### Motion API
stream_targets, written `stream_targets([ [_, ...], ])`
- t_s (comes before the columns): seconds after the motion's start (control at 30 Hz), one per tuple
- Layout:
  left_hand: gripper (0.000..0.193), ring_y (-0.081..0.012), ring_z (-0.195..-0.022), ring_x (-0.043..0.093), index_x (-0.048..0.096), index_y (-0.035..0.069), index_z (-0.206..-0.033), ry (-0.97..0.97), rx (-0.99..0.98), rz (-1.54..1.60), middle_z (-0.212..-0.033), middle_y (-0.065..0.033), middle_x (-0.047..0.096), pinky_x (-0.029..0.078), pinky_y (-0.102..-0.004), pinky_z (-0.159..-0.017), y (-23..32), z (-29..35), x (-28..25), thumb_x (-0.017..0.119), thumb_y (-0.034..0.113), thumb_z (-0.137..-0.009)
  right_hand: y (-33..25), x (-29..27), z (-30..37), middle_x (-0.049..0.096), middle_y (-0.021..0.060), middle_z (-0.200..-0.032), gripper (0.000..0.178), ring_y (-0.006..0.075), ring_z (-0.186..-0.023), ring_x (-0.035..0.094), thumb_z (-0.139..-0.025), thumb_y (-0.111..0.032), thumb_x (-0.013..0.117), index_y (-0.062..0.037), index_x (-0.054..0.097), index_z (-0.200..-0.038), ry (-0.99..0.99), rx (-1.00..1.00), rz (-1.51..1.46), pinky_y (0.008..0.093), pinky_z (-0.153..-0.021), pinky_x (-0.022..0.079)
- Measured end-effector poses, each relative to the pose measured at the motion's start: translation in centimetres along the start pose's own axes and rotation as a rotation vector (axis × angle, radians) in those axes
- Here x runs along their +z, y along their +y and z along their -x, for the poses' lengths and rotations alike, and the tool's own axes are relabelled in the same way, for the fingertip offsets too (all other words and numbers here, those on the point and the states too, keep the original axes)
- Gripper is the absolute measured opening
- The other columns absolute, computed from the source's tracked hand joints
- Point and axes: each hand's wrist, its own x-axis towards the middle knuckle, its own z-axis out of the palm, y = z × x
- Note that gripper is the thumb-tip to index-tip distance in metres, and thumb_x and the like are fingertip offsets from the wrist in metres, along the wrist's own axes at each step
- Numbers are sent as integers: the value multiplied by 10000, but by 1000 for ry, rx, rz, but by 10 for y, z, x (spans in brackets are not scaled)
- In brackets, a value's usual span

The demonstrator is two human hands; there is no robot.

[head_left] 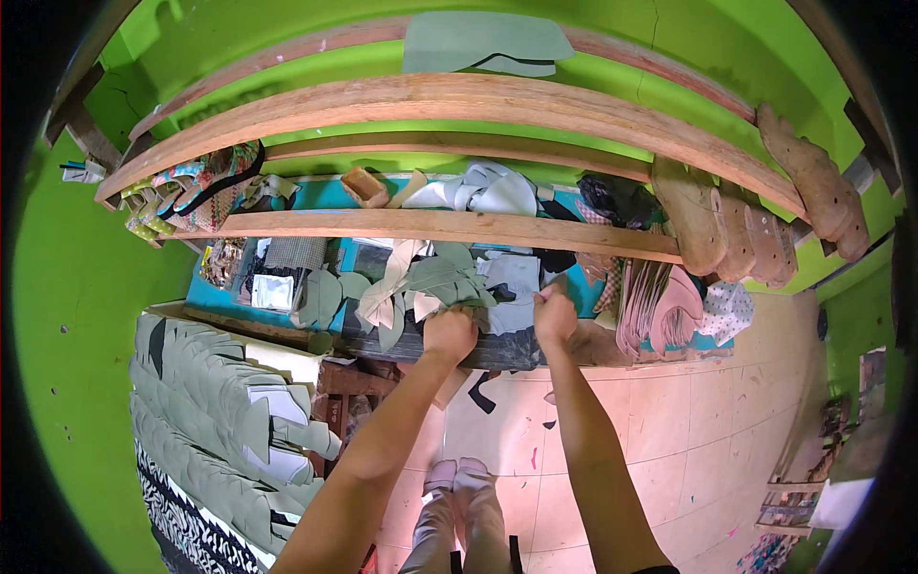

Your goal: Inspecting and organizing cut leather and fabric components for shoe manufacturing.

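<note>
Grey sheet (517, 275), pale and irregularly edged, lies between curled hands (556, 320), their grip unclear.

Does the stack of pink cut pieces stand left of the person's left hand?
No, the pink cut pieces sit to the right of the person's right hand.
</note>
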Motion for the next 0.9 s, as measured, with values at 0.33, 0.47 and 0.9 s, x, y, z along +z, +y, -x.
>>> stream_targets([
  [0.33,274,-315,-789,578,554,65,-1007,142,106,209,-952,-154,547,476,-378,-698,13,-28,-31,538,179,-758,3,-46,0,509,53,-717,83,251,-695,516,-716,-126,594,-92,527,-681,248,-853,1,339,-588,416],
  [0.47,331,-325,-802,574,529,52,-1071,382,64,474,-992,-176,525,465,-365,-727,31,-32,-28,570,166,-763,-1,-52,12,521,56,-747,62,253,-717,524,-733,-121,576,-99,520,-745,203,-907,-14,350,-606,426],
  [0.9,257,-107,-626,512,586,0,-874,-300,-105,978,-718,-43,595,419,-238,-601,-36,-2,-8,609,242,-791,31,-7,12,599,67,-820,234,93,-721,530,-790,-80,582,23,517,-990,-860,-368,-796,227,-617,427],
])
